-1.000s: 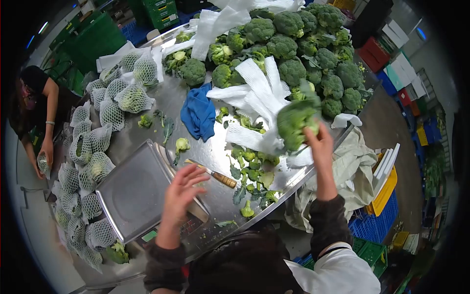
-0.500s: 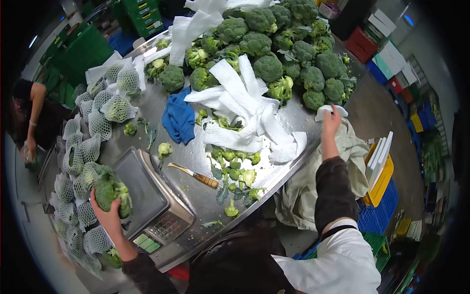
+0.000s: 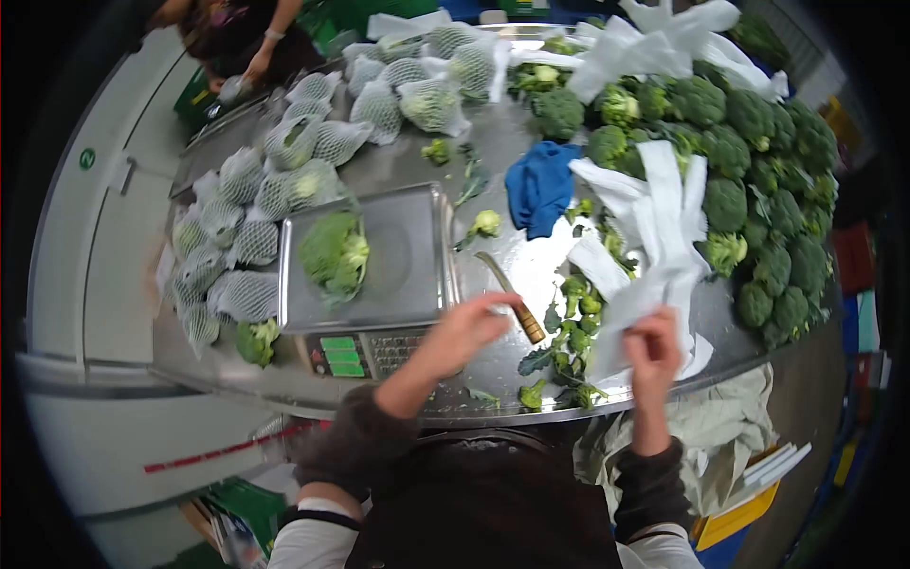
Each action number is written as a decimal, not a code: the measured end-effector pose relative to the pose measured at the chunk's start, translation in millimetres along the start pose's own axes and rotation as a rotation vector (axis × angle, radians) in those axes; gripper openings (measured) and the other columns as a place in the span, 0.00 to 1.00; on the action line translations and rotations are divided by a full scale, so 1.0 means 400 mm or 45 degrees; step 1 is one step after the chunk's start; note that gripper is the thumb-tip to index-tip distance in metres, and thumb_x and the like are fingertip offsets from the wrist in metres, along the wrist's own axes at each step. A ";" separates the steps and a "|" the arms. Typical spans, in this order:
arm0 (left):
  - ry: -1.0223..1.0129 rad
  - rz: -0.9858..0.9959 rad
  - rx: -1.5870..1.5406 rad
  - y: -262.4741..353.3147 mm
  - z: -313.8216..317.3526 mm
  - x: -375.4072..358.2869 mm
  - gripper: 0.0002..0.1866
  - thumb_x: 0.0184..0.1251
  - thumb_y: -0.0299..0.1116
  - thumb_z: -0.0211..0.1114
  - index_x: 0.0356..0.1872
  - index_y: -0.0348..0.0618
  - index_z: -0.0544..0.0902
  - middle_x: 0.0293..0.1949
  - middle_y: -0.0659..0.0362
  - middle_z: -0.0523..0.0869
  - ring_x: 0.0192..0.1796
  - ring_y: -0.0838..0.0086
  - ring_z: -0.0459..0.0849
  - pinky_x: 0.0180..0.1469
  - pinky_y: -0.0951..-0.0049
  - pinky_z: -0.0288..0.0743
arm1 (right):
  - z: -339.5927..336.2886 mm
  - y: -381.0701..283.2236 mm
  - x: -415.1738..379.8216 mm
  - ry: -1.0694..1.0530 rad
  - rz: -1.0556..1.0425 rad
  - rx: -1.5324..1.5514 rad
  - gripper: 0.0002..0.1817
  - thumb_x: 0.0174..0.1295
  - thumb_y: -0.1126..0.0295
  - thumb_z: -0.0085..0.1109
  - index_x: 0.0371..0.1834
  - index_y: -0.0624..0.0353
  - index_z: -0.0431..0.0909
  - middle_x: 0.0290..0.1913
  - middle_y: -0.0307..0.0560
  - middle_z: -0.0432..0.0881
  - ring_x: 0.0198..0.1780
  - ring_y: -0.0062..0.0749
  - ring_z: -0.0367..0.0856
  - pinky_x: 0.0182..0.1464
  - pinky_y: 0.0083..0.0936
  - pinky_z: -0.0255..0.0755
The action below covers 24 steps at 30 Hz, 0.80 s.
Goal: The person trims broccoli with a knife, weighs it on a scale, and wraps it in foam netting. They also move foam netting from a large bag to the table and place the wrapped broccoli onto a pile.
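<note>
A head of broccoli (image 3: 332, 256) lies on the metal pan of the scale (image 3: 398, 294). My left hand (image 3: 464, 334) is over the scale's front right corner, holding nothing, its fingers stretched toward the wooden handle of a curved knife (image 3: 527, 322). My right hand (image 3: 654, 353) pinches a white net sleeve (image 3: 618, 327), blurred by motion, over the front of the table. Broccoli trimmings (image 3: 571, 332) lie between the hands. More white net sleeves (image 3: 668, 204) are heaped just behind my right hand.
Broccoli heads wrapped in netting (image 3: 313, 180) stand in rows left of the scale. A large pile of bare broccoli (image 3: 749, 161) covers the right side. A blue cloth (image 3: 540, 190) lies mid-table. Another person's hand (image 3: 256, 66) shows at the back left.
My left hand has let go of the broccoli, now on the scale, and moved right. My right hand has come in from the table's right edge with the white sleeve. The view has turned left.
</note>
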<state>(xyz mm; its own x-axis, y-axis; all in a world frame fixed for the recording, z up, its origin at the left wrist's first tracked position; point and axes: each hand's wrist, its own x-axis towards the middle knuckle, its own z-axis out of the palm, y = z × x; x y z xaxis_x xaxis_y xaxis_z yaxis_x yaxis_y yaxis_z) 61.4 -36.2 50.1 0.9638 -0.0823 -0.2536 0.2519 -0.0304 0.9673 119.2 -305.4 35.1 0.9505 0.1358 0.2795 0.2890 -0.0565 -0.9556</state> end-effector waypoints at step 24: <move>-0.022 -0.102 -1.447 -0.117 -0.147 -0.117 0.25 0.67 0.40 0.55 0.60 0.36 0.65 0.46 0.59 0.77 0.46 0.77 0.77 0.48 0.77 0.72 | 0.437 -0.071 0.055 -0.527 0.363 0.451 0.15 0.55 0.75 0.60 0.47 0.63 0.77 0.43 0.40 0.80 0.38 0.19 0.77 0.40 0.17 0.71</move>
<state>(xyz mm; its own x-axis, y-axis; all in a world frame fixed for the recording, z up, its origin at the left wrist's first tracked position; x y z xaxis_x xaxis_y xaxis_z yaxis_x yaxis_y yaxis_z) 9.8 27.6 17.3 0.9422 -0.1350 -0.3066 0.2547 0.8833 0.3937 112.0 -128.0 52.2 0.8410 0.5408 0.0170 -0.0928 0.1752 -0.9802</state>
